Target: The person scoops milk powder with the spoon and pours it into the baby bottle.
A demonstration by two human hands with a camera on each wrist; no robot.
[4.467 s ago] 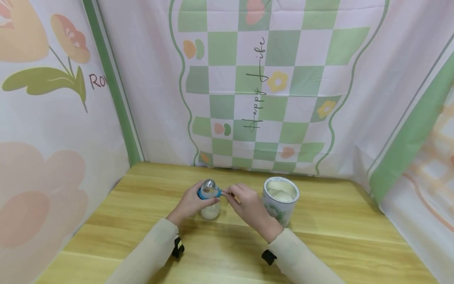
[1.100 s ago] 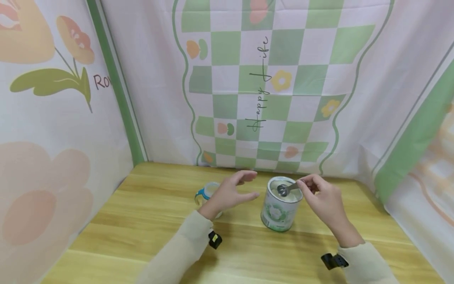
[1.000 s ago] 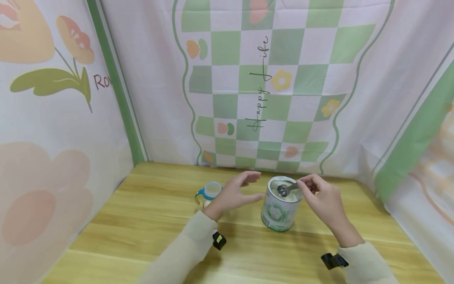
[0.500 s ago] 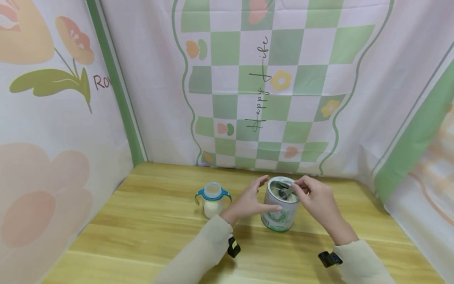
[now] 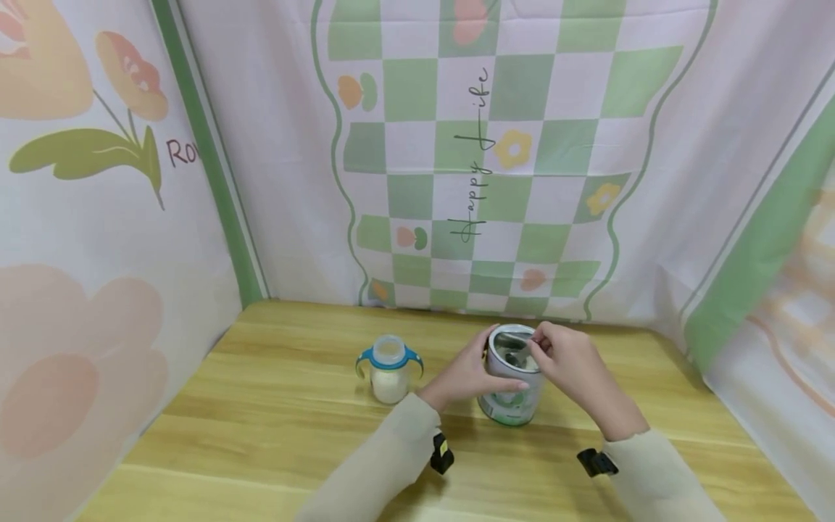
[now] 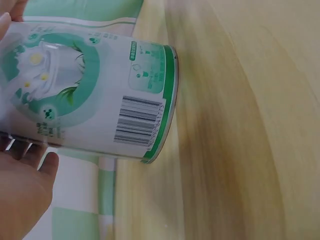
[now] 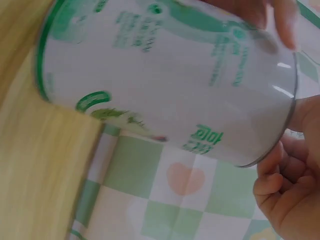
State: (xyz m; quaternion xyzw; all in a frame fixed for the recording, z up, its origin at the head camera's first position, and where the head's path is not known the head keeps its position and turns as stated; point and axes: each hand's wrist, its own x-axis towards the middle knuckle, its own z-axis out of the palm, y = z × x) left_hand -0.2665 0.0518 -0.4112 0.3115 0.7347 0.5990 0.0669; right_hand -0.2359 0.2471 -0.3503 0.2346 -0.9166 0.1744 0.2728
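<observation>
Green-and-white tin (image 5: 509, 388) stood open on wooden table (image 5: 261, 435), near the back edge; gripped round its side by left hand (image 5: 466, 373), thumb and fingers curled. Spoon (image 5: 515, 357) pinched over the tin's mouth by right hand (image 5: 567, 362). Blue-handled bottle (image 5: 389, 368) of white powder well apart, leftward
</observation>
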